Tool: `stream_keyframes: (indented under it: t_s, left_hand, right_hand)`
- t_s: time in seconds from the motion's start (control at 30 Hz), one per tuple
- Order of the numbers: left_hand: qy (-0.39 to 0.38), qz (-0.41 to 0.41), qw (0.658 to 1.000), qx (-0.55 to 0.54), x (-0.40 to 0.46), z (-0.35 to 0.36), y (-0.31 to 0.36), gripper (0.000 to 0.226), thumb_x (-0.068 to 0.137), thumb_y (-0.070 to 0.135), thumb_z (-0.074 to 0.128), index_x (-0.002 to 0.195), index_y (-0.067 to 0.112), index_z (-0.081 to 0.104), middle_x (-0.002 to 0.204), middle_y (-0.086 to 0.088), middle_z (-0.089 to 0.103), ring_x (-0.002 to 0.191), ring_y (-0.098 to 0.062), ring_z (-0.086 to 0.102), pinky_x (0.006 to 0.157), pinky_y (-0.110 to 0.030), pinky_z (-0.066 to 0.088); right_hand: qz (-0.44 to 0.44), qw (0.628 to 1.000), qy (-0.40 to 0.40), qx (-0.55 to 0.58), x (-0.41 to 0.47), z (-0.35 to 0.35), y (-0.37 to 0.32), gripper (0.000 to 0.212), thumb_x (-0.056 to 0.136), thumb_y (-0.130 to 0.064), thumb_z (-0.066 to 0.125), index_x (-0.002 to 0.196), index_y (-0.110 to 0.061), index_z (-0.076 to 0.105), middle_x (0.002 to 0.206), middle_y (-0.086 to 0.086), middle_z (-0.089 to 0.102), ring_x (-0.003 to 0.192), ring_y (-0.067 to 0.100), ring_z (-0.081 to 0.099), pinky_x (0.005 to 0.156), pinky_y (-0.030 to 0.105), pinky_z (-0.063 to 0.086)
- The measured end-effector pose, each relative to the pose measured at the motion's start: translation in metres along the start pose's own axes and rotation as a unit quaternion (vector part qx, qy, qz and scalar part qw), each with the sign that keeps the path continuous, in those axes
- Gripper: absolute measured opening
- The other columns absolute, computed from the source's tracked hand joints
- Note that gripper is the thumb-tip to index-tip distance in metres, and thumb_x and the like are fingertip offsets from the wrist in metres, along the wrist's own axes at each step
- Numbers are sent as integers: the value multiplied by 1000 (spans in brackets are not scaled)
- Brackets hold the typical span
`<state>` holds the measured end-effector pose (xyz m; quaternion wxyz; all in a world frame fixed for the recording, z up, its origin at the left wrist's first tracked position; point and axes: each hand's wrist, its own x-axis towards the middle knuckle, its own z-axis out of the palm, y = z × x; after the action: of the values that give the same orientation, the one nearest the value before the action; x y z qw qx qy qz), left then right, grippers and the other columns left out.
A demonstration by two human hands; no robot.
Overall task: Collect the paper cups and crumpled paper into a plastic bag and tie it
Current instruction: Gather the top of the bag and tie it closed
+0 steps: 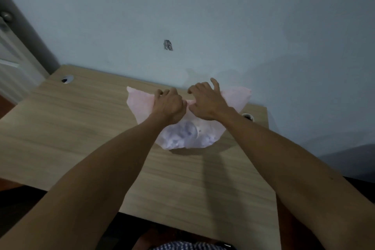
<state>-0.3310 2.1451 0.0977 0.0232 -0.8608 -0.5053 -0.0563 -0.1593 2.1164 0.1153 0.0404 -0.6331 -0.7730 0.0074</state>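
Observation:
A thin pink plastic bag lies on the wooden desk near the wall. Pale cups and crumpled paper show through its bulging lower part. Two flaps of the bag spread out to the left and to the right. My left hand is closed on the bag's gathered plastic at the middle. Right beside it, my right hand pinches the same plastic with thumb and forefinger while its other fingers stick up. The pinched plastic between the hands is mostly hidden.
The desk has a round cable hole at the back left and another at the back right. A pale blue wall stands just behind the bag. A door with a knob is at the far left.

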Motion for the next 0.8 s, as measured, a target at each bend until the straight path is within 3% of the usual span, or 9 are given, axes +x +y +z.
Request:
stream_keyframes:
  t_s: [0.07, 0.13, 0.23, 0.33, 0.43, 0.53, 0.63, 0.7, 0.8]
  left_hand:
    - [-52, -31, 995, -82, 8, -4, -1, 43, 102, 35, 30, 75, 15, 57, 103, -12, 58, 98, -30, 58, 92, -44, 29]
    - [-65, -22, 993, -100, 10, -7, -4, 43, 100, 36, 30, 69, 16, 51, 100, -12, 58, 94, -30, 59, 92, -44, 30]
    - [18, 78, 996, 39, -1, -4, -8, 34, 89, 38, 37, 91, 14, 61, 102, -10, 58, 92, -29, 58, 93, -45, 35]
    - [63, 153, 979, 117, -9, 5, -9, 26, 85, 28, 42, 92, 12, 62, 94, -9, 59, 85, -30, 57, 89, -43, 37]
    - [14, 64, 993, 102, -10, 8, -1, 30, 96, 26, 38, 97, 13, 66, 104, -9, 61, 96, -29, 57, 93, -43, 32]
    - [-46, -46, 998, 15, 2, 4, 5, 38, 101, 32, 32, 89, 15, 65, 106, -11, 58, 99, -31, 55, 96, -46, 30]
    - [-114, -59, 991, -46, 13, 1, 6, 48, 101, 37, 26, 71, 14, 56, 99, -11, 61, 86, -29, 52, 94, -46, 32]
    - [-71, -10, 997, -24, 12, 0, 5, 47, 97, 42, 30, 72, 14, 59, 98, -10, 62, 86, -28, 55, 94, -46, 33]
    - [51, 121, 989, 71, -1, 6, 2, 40, 89, 47, 41, 92, 13, 63, 99, -8, 60, 91, -28, 56, 93, -44, 34]
  right_hand:
    - [-40, 996, 48, -59, -9, 9, -3, 23, 85, -31, 54, 100, -16, 65, 99, 5, 64, 106, 29, 55, 117, 55, 14]
    - [-31, 995, 34, -94, -14, 15, -4, 21, 93, -29, 50, 90, -17, 67, 90, 3, 67, 101, 29, 57, 113, 54, 20]
    - [30, 998, -40, -38, -6, 9, -5, 29, 99, -30, 40, 86, -22, 65, 96, 1, 69, 106, 26, 57, 109, 50, 21]
    - [71, 988, -130, 44, 4, -2, -3, 31, 100, -25, 36, 76, -20, 55, 94, 3, 59, 103, 28, 58, 100, 46, 30]
    - [63, 986, -138, 66, 7, -4, -1, 24, 94, -24, 42, 78, -19, 59, 96, 2, 60, 107, 29, 58, 100, 46, 28]
    - [-6, 996, -56, -70, -4, 3, -5, 27, 89, -32, 52, 109, -18, 63, 114, 5, 62, 114, 28, 52, 112, 51, 19]
    - [-8, 986, -54, -158, -16, 10, -12, 16, 90, -24, 55, 103, -20, 63, 104, 3, 65, 109, 27, 54, 115, 53, 17]
    - [32, 989, -76, -125, -15, 13, -11, 9, 91, -20, 50, 89, -23, 58, 95, 2, 67, 105, 27, 58, 113, 53, 19]
    - [82, 988, -131, -7, -5, 10, -3, 24, 99, -29, 42, 79, -22, 53, 89, 4, 65, 97, 28, 61, 103, 49, 28]
